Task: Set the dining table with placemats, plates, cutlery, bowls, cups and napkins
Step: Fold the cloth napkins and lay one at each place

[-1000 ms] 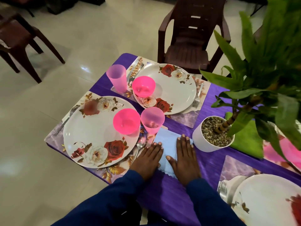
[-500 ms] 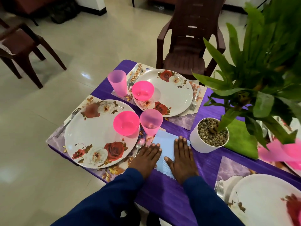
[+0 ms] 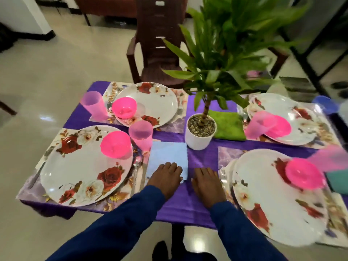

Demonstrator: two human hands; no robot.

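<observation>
A light blue napkin [image 3: 168, 156] lies flat on the purple tablecloth [image 3: 201, 202] beside the near left floral plate [image 3: 79, 172]. My left hand [image 3: 164, 178] rests flat on the napkin's near edge, fingers straight. My right hand [image 3: 206, 182] lies flat on the cloth just right of the napkin. The near left plate carries a pink bowl [image 3: 115, 145], with a pink cup [image 3: 141, 134] and a spoon [image 3: 137, 163] beside it. Three more floral plates with pink bowls sit on placemats at the far left [image 3: 156, 102], far right [image 3: 282, 117] and near right [image 3: 271, 202].
A white pot [image 3: 197, 140] with a tall green plant stands mid-table, with a green napkin [image 3: 228, 126] to its right. A teal napkin [image 3: 338, 180] lies at the right edge. A brown chair [image 3: 156, 51] stands behind the table. A blue cup [image 3: 324, 105] sits far right.
The view has swung right, showing the whole table. My right hand has slid off the blue napkin onto the cloth; my left hand now rests on the napkin's near edge.
</observation>
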